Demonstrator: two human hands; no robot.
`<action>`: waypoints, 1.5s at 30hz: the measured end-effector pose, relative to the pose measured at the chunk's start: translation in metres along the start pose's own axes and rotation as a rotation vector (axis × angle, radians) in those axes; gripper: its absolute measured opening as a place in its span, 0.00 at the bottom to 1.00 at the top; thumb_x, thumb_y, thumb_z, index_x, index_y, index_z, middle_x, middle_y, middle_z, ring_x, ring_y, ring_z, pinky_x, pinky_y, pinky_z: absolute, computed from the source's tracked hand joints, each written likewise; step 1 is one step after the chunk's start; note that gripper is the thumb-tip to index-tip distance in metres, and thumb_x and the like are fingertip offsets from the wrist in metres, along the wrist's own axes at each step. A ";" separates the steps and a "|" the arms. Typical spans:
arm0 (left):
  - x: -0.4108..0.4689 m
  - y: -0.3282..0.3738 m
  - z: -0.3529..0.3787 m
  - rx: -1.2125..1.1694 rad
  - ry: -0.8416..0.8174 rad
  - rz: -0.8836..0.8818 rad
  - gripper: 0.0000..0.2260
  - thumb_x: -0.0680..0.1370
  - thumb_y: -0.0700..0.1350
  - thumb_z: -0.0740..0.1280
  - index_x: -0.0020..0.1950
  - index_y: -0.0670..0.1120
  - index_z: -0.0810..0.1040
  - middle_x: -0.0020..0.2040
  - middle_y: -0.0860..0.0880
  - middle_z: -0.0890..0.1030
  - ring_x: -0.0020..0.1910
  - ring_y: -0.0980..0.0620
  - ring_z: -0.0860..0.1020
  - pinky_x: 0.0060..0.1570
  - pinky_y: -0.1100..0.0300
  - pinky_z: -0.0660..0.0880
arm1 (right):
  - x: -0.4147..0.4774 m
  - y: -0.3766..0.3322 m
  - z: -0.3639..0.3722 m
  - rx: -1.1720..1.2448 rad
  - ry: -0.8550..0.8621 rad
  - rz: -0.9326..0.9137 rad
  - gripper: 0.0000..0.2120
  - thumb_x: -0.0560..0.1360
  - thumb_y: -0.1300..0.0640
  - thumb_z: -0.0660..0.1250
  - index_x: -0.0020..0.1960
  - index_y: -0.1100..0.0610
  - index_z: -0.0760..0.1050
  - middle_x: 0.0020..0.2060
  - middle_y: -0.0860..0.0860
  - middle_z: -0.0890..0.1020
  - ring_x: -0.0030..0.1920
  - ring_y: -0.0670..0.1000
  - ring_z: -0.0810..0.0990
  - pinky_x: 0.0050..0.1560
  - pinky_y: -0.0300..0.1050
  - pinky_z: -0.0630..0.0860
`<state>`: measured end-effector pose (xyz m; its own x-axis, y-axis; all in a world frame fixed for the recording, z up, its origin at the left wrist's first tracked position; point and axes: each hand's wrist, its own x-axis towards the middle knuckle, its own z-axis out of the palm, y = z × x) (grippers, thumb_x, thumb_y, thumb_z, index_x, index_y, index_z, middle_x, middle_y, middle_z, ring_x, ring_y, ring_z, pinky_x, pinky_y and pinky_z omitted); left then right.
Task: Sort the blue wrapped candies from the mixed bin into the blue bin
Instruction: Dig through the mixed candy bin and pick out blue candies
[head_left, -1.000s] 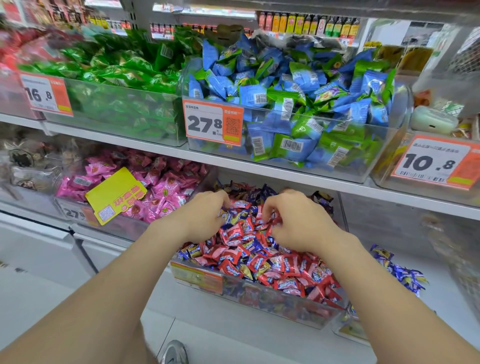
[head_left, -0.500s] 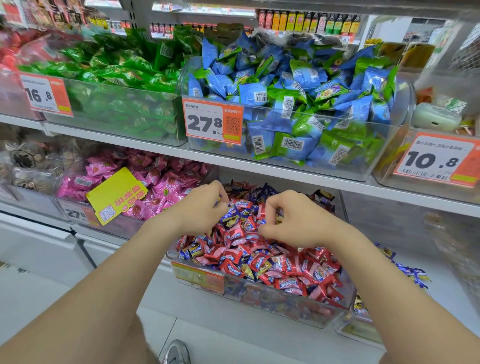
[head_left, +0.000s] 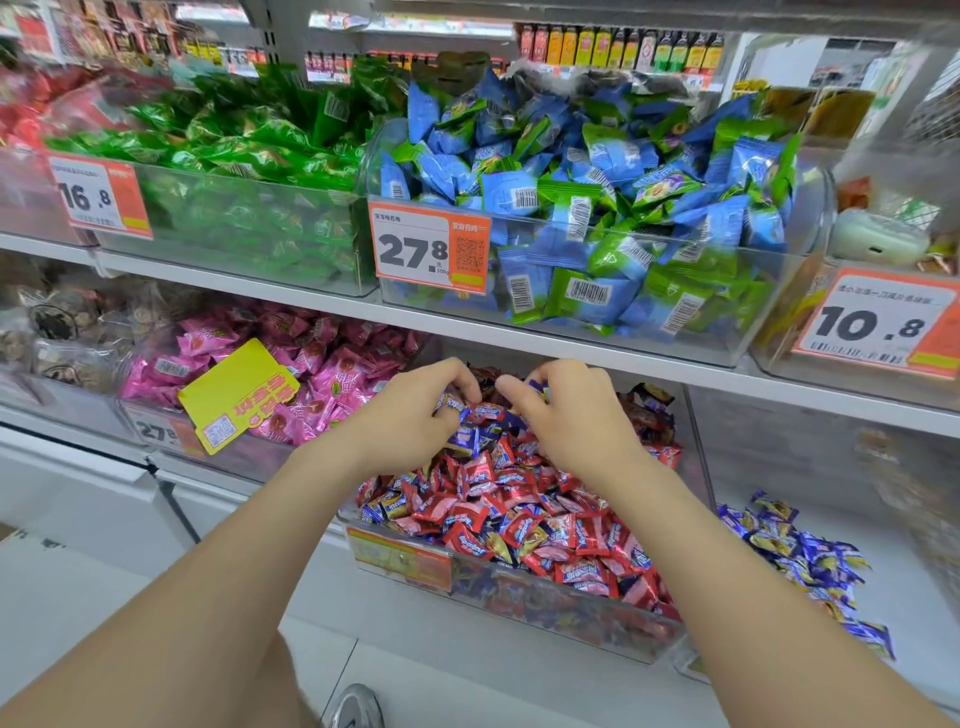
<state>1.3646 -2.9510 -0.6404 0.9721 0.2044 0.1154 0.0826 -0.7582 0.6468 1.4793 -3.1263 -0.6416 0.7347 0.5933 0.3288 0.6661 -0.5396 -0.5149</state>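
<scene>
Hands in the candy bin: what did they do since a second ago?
The left hand and right hand slid farther back in the mixed bin, closer together. The left now pinches a blue candy; the right seems to hold one too. The front red candies stayed put.

blue candies scattered in mixed bin; blue bin adjacent right

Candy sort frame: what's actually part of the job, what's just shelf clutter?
In the job: left hand, right hand, blue candies, mixed bin, blue bin.
Just there: green packets, blue-and-green packets, pink candies, price tags.
</scene>
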 end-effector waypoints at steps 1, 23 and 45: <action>0.000 -0.001 0.000 -0.013 0.003 0.005 0.14 0.83 0.37 0.60 0.60 0.56 0.75 0.53 0.49 0.79 0.25 0.53 0.70 0.27 0.57 0.72 | 0.001 -0.001 0.001 0.012 0.001 -0.001 0.23 0.82 0.39 0.66 0.35 0.53 0.76 0.28 0.51 0.80 0.36 0.55 0.81 0.43 0.54 0.79; -0.002 -0.013 0.002 0.345 -0.146 0.013 0.09 0.80 0.54 0.73 0.59 0.55 0.81 0.52 0.55 0.70 0.54 0.53 0.68 0.54 0.55 0.69 | 0.020 -0.002 0.018 -0.323 -0.304 0.068 0.17 0.75 0.38 0.75 0.39 0.51 0.82 0.35 0.46 0.83 0.39 0.53 0.83 0.40 0.46 0.79; 0.015 -0.003 0.028 0.393 -0.241 0.050 0.06 0.85 0.46 0.66 0.61 0.49 0.77 0.54 0.49 0.74 0.57 0.46 0.72 0.51 0.55 0.68 | -0.026 0.021 -0.021 -0.247 -0.382 0.010 0.16 0.79 0.44 0.61 0.45 0.57 0.71 0.35 0.55 0.77 0.38 0.60 0.80 0.36 0.55 0.75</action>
<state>1.3852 -2.9629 -0.6619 0.9964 0.0473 -0.0699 0.0665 -0.9501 0.3048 1.4768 -3.1662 -0.6446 0.6722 0.7402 -0.0144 0.7041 -0.6452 -0.2967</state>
